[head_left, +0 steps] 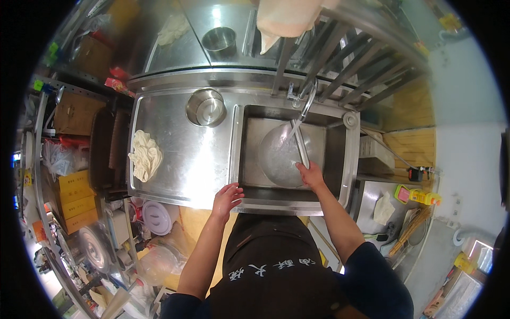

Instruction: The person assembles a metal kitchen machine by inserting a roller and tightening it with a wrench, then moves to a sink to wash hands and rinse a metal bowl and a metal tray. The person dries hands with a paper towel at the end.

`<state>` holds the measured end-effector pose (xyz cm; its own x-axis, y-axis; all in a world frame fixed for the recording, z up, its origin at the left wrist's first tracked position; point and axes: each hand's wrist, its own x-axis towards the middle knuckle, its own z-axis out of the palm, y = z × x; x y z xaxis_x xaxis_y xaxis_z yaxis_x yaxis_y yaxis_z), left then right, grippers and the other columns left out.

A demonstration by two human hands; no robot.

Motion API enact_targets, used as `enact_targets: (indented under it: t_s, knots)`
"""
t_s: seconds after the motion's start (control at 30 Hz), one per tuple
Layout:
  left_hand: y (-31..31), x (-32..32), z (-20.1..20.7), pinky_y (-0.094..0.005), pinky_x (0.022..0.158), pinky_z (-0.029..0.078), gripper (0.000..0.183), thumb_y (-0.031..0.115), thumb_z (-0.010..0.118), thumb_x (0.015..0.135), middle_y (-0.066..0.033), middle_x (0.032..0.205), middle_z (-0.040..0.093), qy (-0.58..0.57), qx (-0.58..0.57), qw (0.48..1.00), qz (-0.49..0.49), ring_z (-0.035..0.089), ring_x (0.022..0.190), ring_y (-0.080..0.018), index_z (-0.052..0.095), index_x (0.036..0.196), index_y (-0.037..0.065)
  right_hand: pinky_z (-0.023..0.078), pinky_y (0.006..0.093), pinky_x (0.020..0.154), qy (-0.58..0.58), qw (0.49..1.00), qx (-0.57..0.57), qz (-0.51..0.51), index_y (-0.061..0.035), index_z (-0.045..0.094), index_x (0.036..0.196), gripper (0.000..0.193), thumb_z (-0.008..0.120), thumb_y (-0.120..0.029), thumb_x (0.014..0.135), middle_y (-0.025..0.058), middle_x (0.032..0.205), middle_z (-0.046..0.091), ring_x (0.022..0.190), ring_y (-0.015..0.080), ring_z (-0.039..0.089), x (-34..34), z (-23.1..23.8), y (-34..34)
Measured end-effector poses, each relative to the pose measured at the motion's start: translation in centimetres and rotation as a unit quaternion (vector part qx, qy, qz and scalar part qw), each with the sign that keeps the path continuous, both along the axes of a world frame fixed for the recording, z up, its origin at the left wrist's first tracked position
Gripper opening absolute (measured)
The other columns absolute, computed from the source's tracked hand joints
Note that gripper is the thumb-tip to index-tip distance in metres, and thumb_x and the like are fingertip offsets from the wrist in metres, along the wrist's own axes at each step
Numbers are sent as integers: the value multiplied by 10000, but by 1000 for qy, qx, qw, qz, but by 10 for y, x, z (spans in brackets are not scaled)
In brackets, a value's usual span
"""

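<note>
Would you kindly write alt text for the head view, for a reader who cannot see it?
A person's right hand holds a long metal utensil over a round steel bowl in a stainless steel sink, under the tap. The left hand rests on the sink's front edge; a crumpled white cloth lies on the drainboard.

Yellow cardboard boxes (77,198) are sitting stacked on the left shelving, below a brown carton (74,112). A yellow bottle (418,196) is lying on the right counter.

Looks like I'm in a commercial kitchen: steel sink (340,159) and counter (186,165), metal pots (206,106), stock boxes (77,199) on racks.
</note>
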<state>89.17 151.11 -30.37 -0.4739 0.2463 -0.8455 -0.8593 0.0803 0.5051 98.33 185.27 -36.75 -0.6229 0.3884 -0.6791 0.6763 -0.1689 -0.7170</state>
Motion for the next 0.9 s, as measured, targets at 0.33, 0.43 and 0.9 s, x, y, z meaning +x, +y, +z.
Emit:
enact_targets:
  t_s: [0.33,0.43,0.9]
  knots:
    - [-4,6,-2,-345,868,535,376,251,569,1036,-85,1103,711,-5,-27,1000,-15,687,1002,-201,577,1347,40,420,333,433,21,998,-33,46,-49,586,861,339,763,-334,909,22,618,537,475,131,508,-13,-19,-14]
    - [-1,5,-1,-344,867,536,372,250,569,1036,-88,1104,711,-4,-25,1000,-15,688,1004,-202,579,1343,40,422,334,444,-2,999,-26,44,-49,599,852,332,769,-329,903,22,612,538,474,134,510,2,-13,-4]
    - [-5,7,4,-342,876,543,380,250,569,1032,-90,1116,706,3,-19,1000,-25,692,1002,-205,576,1347,38,445,328,473,56,986,96,122,-56,617,905,310,748,-337,908,23,627,549,510,129,536,-15,-17,-9]
